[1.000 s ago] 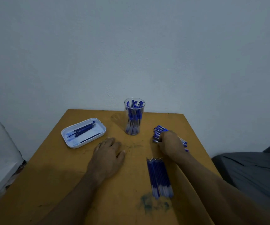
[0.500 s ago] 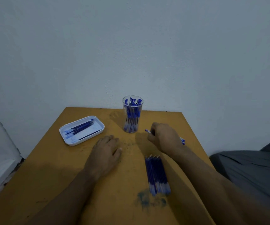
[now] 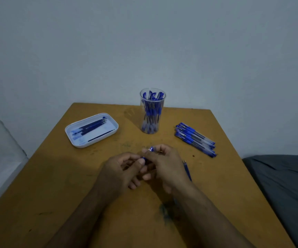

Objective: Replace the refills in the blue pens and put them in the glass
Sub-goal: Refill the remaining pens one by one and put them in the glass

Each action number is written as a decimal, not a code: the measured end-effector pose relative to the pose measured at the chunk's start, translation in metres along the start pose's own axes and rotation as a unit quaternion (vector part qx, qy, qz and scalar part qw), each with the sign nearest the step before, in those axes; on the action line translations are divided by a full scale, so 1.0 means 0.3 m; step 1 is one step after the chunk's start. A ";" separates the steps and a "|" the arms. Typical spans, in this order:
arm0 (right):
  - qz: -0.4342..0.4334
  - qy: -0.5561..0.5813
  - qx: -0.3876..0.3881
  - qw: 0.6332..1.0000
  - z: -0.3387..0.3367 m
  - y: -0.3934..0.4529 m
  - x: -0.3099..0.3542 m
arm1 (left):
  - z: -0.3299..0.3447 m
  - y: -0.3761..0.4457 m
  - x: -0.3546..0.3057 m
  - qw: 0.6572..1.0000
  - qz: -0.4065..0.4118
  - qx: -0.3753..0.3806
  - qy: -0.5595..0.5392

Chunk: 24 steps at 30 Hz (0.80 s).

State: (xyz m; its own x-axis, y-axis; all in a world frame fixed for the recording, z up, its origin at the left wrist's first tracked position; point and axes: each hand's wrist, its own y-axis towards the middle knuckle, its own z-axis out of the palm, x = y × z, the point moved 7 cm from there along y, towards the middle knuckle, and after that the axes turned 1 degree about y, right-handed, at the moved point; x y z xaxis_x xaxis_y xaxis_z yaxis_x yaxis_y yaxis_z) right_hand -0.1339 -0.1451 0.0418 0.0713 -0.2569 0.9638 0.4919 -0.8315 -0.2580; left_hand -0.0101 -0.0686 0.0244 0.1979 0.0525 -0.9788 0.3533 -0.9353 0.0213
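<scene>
Both hands meet over the middle of the wooden table (image 3: 55,185) around one blue pen (image 3: 151,149). My right hand (image 3: 164,163) grips the pen, whose tip end pokes out above the fingers. My left hand (image 3: 123,169) pinches its lower part with thumb and fingers. A clear glass (image 3: 152,111) with several blue pens stands behind the hands. A row of blue pens (image 3: 195,138) lies at the right. New refills (image 3: 187,171) lie mostly hidden under my right wrist.
A white tray (image 3: 71,129) with several used refills sits at the back left. A blue ink stain (image 3: 164,212) marks the table near my right forearm. Dark grey fabric (image 3: 284,185) lies beyond the table's right edge. A wall stands right behind the table.
My right hand lifted a pen from the row at the right and brought it to the middle. My left hand rose off the table and took hold of the same pen.
</scene>
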 end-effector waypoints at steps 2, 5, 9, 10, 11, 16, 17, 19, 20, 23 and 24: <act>0.006 0.010 0.000 1.000 -0.002 0.005 -0.019 | 0.010 0.012 0.014 1.000 -0.027 0.008 0.010; 0.004 0.021 0.028 0.999 -0.002 0.017 -0.028 | 0.002 0.024 0.024 0.998 -0.037 -0.001 0.045; -0.046 0.027 0.027 0.998 -0.015 0.035 -0.011 | -0.003 0.025 0.016 0.998 -0.001 0.026 0.050; -0.063 0.024 0.026 0.997 -0.017 0.042 -0.011 | -0.005 0.023 0.015 0.999 0.004 0.030 0.044; -0.076 0.020 0.026 0.997 -0.021 0.048 -0.012 | -0.006 0.021 0.013 0.999 0.010 0.033 0.037; -0.104 -0.027 0.041 0.993 -0.032 0.057 -0.007 | -0.007 0.015 0.009 0.998 0.038 0.034 0.047; -0.108 -0.037 0.044 0.992 -0.033 0.056 -0.005 | -0.007 0.015 0.009 0.997 0.043 0.034 0.049; -0.114 -0.048 0.044 0.991 -0.038 0.053 -0.005 | -0.005 0.015 0.006 0.997 0.050 0.037 0.050; -0.117 -0.050 0.041 0.991 -0.040 0.052 -0.006 | -0.005 0.015 0.005 0.996 0.053 0.039 0.053; -0.121 -0.053 0.034 0.991 -0.046 0.045 -0.009 | -0.004 0.015 0.000 0.996 0.058 0.044 0.061; -0.121 -0.054 0.035 0.991 -0.046 0.043 -0.010 | -0.004 0.014 -0.002 0.995 0.060 0.046 0.061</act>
State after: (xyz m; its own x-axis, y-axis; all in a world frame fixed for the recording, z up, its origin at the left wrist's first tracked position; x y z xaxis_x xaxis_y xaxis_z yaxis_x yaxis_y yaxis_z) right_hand -0.1399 -0.1618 0.0347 0.0342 0.0034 0.9994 0.5640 -0.8256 -0.0165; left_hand -0.0075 -0.0722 0.0252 0.3445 -0.0245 -0.9385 0.2362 -0.9652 0.1119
